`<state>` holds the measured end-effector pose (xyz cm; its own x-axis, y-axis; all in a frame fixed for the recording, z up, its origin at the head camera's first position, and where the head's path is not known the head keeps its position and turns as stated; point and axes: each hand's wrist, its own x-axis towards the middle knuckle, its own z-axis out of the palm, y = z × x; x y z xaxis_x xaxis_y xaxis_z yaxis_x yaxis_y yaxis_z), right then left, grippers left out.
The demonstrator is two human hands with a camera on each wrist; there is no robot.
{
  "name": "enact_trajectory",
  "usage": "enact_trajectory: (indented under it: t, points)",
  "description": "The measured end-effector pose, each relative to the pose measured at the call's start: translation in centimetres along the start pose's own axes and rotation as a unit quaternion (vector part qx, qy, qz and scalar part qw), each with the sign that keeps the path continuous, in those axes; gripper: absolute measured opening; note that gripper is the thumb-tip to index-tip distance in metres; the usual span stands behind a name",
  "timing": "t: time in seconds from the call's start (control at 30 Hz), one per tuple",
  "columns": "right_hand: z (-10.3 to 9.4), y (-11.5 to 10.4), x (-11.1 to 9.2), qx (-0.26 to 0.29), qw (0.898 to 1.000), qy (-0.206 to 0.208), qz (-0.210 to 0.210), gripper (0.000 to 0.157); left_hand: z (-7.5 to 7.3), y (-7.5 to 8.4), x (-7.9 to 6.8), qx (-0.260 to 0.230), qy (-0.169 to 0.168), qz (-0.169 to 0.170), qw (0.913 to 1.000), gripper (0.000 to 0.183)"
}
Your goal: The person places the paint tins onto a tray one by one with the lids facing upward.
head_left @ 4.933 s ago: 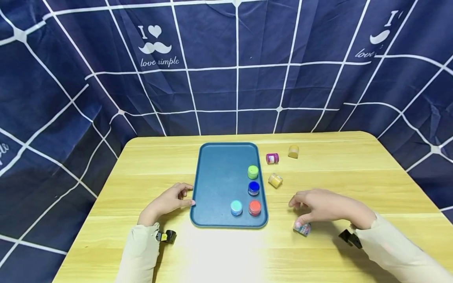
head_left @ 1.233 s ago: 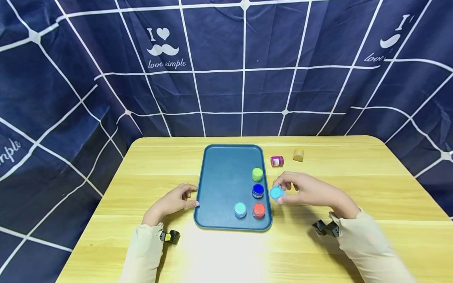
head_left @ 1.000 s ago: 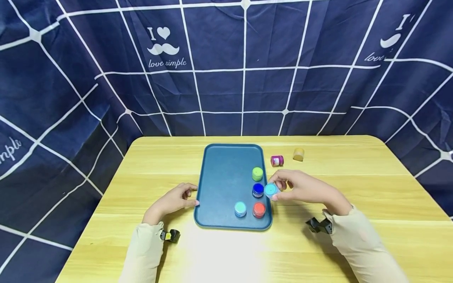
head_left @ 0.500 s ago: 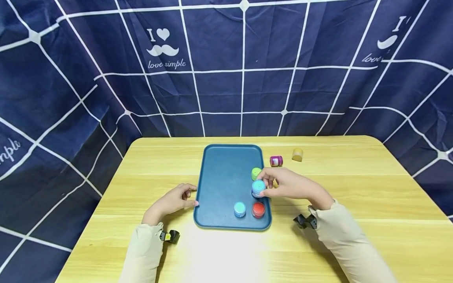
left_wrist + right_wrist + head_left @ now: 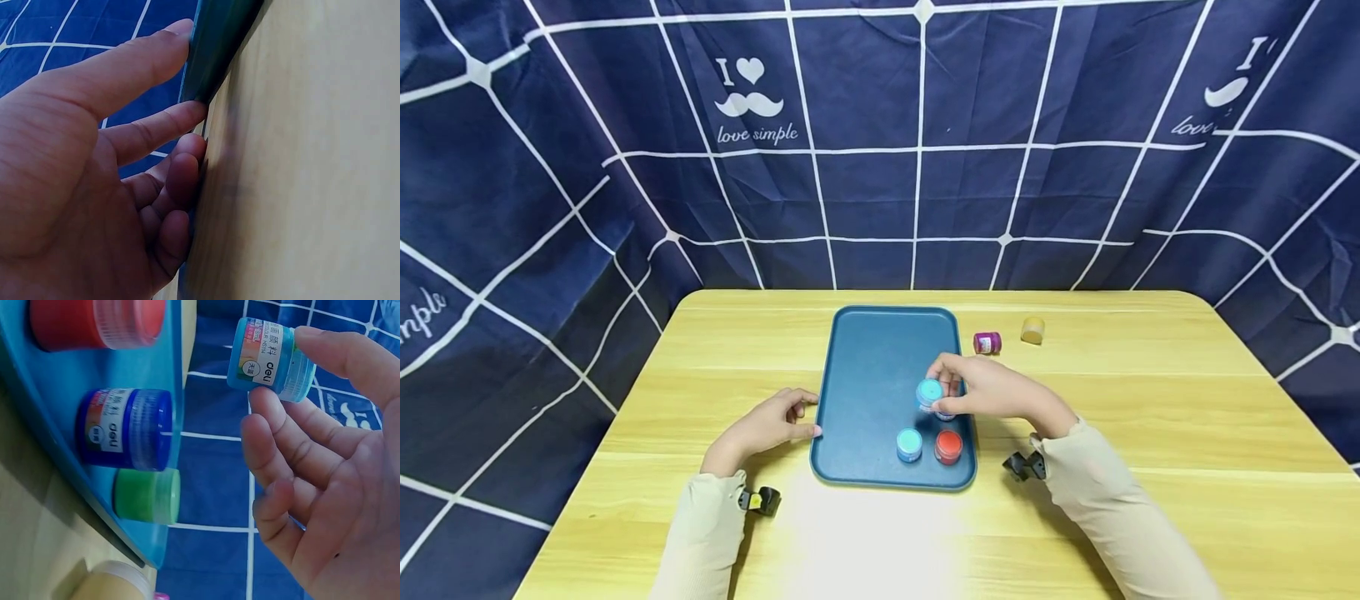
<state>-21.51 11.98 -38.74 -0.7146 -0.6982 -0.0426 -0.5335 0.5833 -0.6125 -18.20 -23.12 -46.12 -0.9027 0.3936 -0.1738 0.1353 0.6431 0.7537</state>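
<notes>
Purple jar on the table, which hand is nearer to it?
Right: the right hand is just in front of the purple jar; the left hand is across the tray, touching its left edge.

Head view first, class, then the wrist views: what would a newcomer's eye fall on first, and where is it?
Probably the light blue jar, held above the tray by the right hand. Next might come the bright red jar near the tray's near right corner, then the navy cloth with its white grid, hanging behind the table.
</notes>
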Motion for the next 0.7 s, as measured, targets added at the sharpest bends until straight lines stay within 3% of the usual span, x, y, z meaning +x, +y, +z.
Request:
enact_trajectory:
  t: [0.7]
  points:
    - [2.1, 1.3, 2.8, -0.064, 0.997, -0.008, 0.044, 0.033, 0.0, -0.2, 0.1, 0.001, 0.000, -0.001, 1.0000, 0.049]
